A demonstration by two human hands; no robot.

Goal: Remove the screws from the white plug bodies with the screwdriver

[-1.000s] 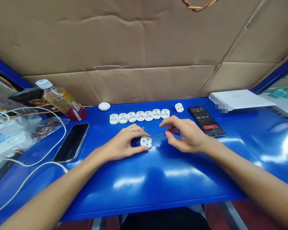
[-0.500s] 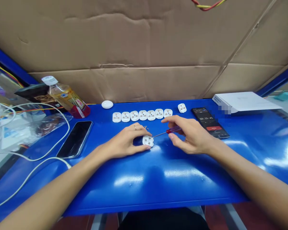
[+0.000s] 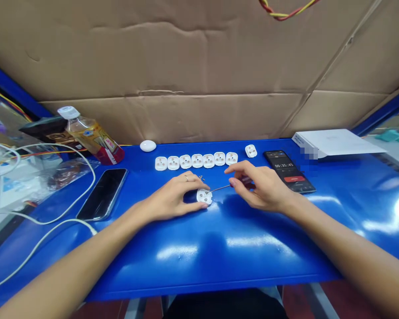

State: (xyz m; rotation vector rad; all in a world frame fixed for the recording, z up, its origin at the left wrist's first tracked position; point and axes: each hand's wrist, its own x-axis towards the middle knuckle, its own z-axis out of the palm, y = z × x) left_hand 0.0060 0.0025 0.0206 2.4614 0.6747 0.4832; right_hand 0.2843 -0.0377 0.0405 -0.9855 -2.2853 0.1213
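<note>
The left hand (image 3: 174, 197) is curled and half closed over a round white plastic plug body (image 3: 204, 196), steadying it against the table, with a thin silver ring (image 3: 186, 177) on one finger. The right hand (image 3: 261, 188) is nearly closed in a pinch, its thumb and fingers gripping a slim screwdriver with a red handle (image 3: 244, 180), whose steel shaft runs left to touch the face of the plug body. Just beyond the left fingers lies a tiny metal piece (image 3: 201, 178), too small to identify. On the far side of the glossy blue table (image 3: 252, 266), 7 white plug bodies (image 3: 197, 161) sit in a straight row, with 1 more white plug body (image 3: 251, 151) to their right. Farther right, a black smartphone (image 3: 289, 165) shows a timer reading 00:35:45, and a flat white box (image 3: 335, 142) sits at the far right. To the left are a black smartphone with a dark screen (image 3: 102, 194), a clear plastic bottle with a white cap (image 3: 93, 135), a smooth white oval object (image 3: 148, 145) and a looping white cable (image 3: 53, 212). A brown cardboard sheet (image 3: 186, 53) rises behind the table.
</note>
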